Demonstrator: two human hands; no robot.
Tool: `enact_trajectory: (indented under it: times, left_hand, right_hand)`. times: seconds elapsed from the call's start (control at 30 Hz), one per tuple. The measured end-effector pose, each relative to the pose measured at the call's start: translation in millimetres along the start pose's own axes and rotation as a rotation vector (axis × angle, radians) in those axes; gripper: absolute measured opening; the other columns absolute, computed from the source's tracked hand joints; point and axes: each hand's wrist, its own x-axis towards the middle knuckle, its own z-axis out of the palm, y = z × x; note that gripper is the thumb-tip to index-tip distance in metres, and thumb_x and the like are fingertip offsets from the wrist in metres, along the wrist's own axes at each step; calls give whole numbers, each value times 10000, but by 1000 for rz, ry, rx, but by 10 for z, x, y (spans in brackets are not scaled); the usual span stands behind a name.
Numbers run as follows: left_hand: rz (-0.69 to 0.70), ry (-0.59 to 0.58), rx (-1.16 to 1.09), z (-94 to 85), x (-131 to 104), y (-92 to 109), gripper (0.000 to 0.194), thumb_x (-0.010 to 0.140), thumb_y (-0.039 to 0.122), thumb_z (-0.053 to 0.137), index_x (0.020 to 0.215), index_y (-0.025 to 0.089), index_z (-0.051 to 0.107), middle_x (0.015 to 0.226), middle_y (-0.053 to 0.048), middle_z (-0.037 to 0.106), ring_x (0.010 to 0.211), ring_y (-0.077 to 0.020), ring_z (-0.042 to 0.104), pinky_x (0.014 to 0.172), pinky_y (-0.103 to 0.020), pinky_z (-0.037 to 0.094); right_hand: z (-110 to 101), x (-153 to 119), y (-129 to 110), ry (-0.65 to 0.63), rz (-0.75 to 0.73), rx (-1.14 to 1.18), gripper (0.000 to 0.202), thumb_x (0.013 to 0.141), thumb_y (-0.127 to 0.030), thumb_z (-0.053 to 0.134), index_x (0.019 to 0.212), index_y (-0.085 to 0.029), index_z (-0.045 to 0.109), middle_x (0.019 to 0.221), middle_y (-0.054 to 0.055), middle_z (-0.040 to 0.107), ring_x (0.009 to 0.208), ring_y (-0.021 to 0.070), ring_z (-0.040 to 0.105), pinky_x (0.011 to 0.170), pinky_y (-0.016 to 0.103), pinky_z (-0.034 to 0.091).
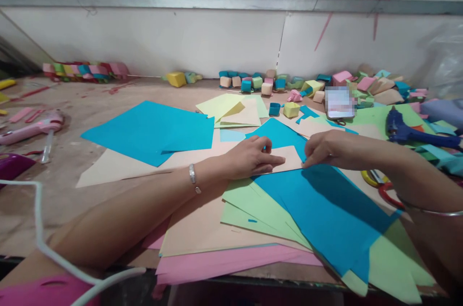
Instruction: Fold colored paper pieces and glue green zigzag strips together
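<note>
My left hand (251, 156) lies over a small peach piece of paper (291, 154), index finger stretched out along it and the other fingers partly bent. At that paper's right corner, my right hand (321, 148) is closed in a pinch on its edge. Under the peach paper spreads a large blue sheet (336, 214). Light green sheets (258, 212) stick out below and left of the blue one, on top of wider peach and pink sheets (224, 263). Another blue sheet (152, 130) lies to the left of my hands.
A pink glue gun (32, 128) rests at the left, and a blue glue gun (412, 130) at the right. Scissors (379, 185) lie under my right forearm. Small folded paper boxes (253, 83) line the wall, near a phone (340, 103). A white cable (39, 229) crosses the lower left.
</note>
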Motion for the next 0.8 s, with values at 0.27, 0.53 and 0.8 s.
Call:
enact_trajectory:
  times: [0.27, 0.53, 0.8]
  left_hand:
    - [16, -7, 18, -11, 3, 1, 357, 995, 426, 412, 1232, 292, 644, 1047, -106, 522, 901, -225, 480, 825, -350, 382]
    - [-13, -19, 13, -13, -2, 21, 398, 1009, 422, 363, 1293, 291, 609, 1067, -112, 518, 883, -214, 476, 831, -341, 375]
    - [-14, -35, 2, -20, 5, 23, 370, 1011, 393, 383, 1288, 298, 611, 1049, -101, 522, 927, -217, 481, 819, -334, 368]
  right_hand:
    - [214, 360, -308, 47, -59, 147, 335, 998, -336, 433, 1154, -257, 718, 995, 78, 676, 875, 174, 606, 702, 271, 409]
    - [81, 105, -39, -90, 105, 115, 342, 952, -335, 498, 766, -219, 760, 719, 24, 680, 625, 140, 562, 583, 263, 365]
    - [174, 299, -295, 63, -67, 211, 311, 975, -220, 442, 1089, -239, 731, 984, 79, 698, 875, 164, 637, 732, 261, 446]
